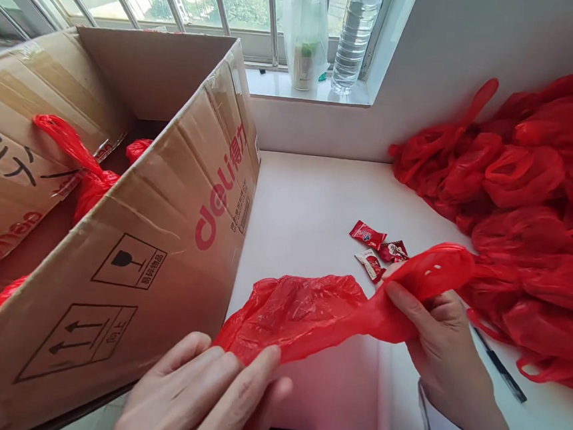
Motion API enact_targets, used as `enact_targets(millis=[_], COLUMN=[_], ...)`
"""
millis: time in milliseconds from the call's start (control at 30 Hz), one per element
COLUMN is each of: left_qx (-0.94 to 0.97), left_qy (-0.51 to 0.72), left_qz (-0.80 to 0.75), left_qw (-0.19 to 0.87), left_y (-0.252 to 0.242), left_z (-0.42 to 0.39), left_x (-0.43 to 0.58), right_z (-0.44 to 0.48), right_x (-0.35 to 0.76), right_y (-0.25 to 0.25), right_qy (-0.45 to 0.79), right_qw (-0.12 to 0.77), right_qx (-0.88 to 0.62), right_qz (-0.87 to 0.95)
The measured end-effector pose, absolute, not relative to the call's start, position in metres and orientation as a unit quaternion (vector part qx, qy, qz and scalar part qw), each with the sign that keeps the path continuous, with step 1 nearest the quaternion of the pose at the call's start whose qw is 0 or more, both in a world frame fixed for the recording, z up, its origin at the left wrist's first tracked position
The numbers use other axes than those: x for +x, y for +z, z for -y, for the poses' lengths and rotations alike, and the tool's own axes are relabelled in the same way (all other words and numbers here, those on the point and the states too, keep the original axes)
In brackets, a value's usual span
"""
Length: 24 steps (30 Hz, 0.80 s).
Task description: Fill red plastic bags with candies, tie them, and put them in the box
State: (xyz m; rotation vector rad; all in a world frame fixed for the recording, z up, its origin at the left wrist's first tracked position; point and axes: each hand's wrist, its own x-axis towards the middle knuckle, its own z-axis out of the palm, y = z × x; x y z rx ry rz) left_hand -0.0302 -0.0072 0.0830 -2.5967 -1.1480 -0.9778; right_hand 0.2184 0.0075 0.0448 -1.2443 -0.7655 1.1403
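A red plastic bag [303, 310] is stretched between my two hands above the white table. My left hand [206, 388] grips its lower left edge, with the fingertips pressed on the film. At the bag's handle end, my right hand [437, 328] pinches the gathered plastic between thumb and fingers. Just behind the bag lie several small wrapped candies, among them a red one [368, 235] and a pale one [371, 265]. The bag looks flat, and I cannot tell whether anything is inside it.
A large open cardboard box [203, 187] stands at the left, with tied red bags [91, 184] inside. Heaped red bags [533, 196] fill the right side. A black pen [501, 369] lies near my right wrist. On the windowsill stand a water bottle [354, 43] and a plastic-wrapped bottle [306, 39].
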Motion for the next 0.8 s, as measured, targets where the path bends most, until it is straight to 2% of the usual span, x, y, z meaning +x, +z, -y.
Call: enact_targets(millis=[100,200,300,500,700,800], left_qx=[-0.913,-0.918,-0.9,-0.889,-0.887,-0.898], left_qy=[-0.265,-0.179,-0.138,-0.188,-0.192,-0.219], left_qz=[0.307,0.352,0.414,0.417,0.418,0.381], left_qw=[0.042,0.028,0.01,0.026,0.044,0.021], left_y=[0.085,0.075,0.067,0.074,0.068,0.065], left_z=[-0.002,-0.007,-0.008,-0.004,-0.005,-0.005], left_x=[-0.019,-0.013,-0.017,-0.024,-0.031,-0.035], right_z=[-0.006,-0.005,-0.002,0.008,0.005,-0.003], right_x=[0.226,0.233,0.242,0.266,0.275,0.277], right_y=[0.051,0.059,0.066,0.068,0.076,0.08], right_qy=[0.448,0.384,0.395,0.429,0.535,0.54], right_qw=[0.616,0.648,0.627,0.543,0.493,0.471], right_qx=[-0.546,-0.539,-0.521,-0.519,-0.538,-0.559], right_qz=[0.351,0.377,0.423,0.502,0.425,0.418])
